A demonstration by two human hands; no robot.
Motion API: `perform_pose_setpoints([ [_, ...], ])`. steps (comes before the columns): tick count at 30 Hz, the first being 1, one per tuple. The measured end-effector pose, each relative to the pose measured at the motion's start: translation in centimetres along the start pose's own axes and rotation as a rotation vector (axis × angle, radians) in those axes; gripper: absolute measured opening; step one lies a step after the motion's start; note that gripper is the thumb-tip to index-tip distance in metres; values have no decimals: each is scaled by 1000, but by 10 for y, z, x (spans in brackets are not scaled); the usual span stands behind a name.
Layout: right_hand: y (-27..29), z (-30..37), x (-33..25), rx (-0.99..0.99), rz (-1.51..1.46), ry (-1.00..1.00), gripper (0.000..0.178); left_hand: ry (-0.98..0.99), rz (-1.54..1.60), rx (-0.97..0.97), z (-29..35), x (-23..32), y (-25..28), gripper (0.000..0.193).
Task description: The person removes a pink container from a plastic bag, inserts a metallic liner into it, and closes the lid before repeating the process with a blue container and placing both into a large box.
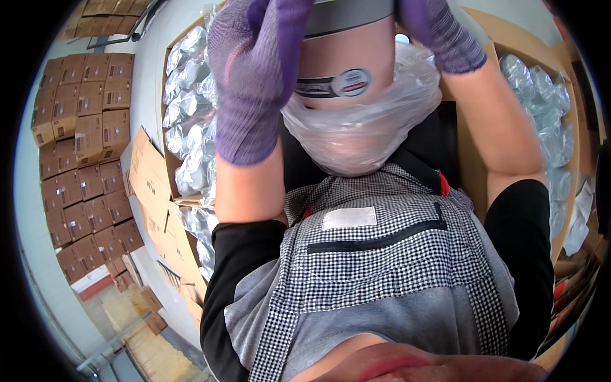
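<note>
We seem to be bagging or unbagging the pink container point(349, 52), held between our left hand point(256, 70) and right hand point(449, 37), amid the facing edges of the left carton point(154, 181) and right carton point(475, 137); fingertips cropped, we cannot tell their grip; next likely calls for steadying it while working the clear bag point(369, 139)

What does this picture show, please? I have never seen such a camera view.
There is no machine: a person works with a purple-gloved left hand and a purple-gloved right hand. A fisheye camera on the head looks down, so straight edges curve. Between the hands is a smooth pink container with a grey band, partly inside a clear plastic bag; it appears held, though the picture's top edge cuts off the fingers. Open brown cardboard cartons with shiny plastic-wrapped items stand on both sides.
</note>
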State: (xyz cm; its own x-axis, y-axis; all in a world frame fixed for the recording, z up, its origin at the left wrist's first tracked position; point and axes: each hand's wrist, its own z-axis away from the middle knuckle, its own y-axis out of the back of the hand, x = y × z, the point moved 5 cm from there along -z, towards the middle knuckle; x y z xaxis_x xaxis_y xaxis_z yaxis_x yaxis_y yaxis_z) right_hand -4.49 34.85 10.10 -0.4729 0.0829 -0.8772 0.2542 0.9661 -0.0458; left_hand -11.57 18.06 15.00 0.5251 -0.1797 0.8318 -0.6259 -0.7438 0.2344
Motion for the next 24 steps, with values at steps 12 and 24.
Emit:
perform_pose_setpoints([
  [12,12,-2,31,165,-159,-44,41,-25,138,-126,-14,-24,0,75],
  [24,5,-11,24,-3,-236,-52,40,-177,13,-130,-15,-22,6,41],
])
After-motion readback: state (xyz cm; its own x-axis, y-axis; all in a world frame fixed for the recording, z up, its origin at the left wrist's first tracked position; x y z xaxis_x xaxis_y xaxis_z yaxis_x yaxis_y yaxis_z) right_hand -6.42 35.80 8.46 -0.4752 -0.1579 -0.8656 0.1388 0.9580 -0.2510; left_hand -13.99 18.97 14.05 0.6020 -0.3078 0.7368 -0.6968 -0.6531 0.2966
